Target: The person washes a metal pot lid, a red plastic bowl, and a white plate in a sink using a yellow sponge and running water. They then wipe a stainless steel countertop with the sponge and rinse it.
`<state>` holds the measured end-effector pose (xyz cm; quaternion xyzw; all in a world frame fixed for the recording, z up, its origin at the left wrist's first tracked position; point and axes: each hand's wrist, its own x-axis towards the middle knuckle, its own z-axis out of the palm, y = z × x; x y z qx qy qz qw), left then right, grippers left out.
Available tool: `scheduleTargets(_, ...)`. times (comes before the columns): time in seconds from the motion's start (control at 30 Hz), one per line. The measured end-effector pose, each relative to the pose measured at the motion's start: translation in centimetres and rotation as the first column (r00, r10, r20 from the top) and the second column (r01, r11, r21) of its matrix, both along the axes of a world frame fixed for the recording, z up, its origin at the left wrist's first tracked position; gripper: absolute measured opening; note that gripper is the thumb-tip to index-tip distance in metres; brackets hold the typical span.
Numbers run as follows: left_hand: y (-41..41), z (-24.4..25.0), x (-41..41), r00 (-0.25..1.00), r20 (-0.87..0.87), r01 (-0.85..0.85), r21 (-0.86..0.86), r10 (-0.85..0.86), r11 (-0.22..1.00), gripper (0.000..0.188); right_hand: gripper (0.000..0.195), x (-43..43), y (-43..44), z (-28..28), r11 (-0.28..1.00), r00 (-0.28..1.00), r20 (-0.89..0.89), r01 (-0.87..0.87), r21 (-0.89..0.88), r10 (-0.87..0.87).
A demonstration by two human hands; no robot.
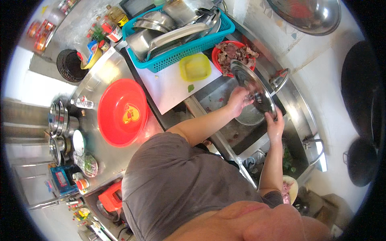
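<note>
A round shiny pot lid (pixel 256 87) is held tilted, nearly on edge, above the steel sink (pixel 232 140). My left hand (pixel 238 101) has its fingertips at the fitting in the middle of the lid. My right hand (pixel 275 125) grips the lower rim, thumb on the near face. Below, inside the sink, a pale round vessel (pixel 248 117) shows partly behind the lid and my hands. Dark scraps lie on the sink floor. Just beyond the lid stands a red basket (pixel 215 57) heaped with cooked-looking meat (pixel 233 54), partly covered by the lid's upper edge.
A teal basket (pixel 181 54) of metal cookware stands behind a white board (pixel 162 96) bearing a yellow-green tray (pixel 195 67) and a leaf. A large red basin (pixel 120 111) sits on the left counter. A faucet (pixel 313 143) and a plate of raw meat (pixel 288 189) are at right.
</note>
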<state>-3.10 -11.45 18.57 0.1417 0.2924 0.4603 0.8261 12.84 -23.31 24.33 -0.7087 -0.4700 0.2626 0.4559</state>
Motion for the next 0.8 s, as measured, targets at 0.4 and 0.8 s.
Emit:
scheduleTargets(0.4, -1.1, -3.2, -15.8, 0.694, -0.689, 0.248, 0.501, 0.208, 0.829, 0.026, 0.021, 3.8, 13.3, 15.8, 0.936, 0.916, 0.366, -0.263, 0.235, 0.165)
scheduleTargets(0.8, -17.3, -4.5, -35.0, 0.572, -0.624, -0.719, -0.068, 0.533, 0.692, 0.060, 0.038, -17.5, 36.8, 16.8, 0.694, 0.717, 0.562, -0.647, 0.316, 0.412)
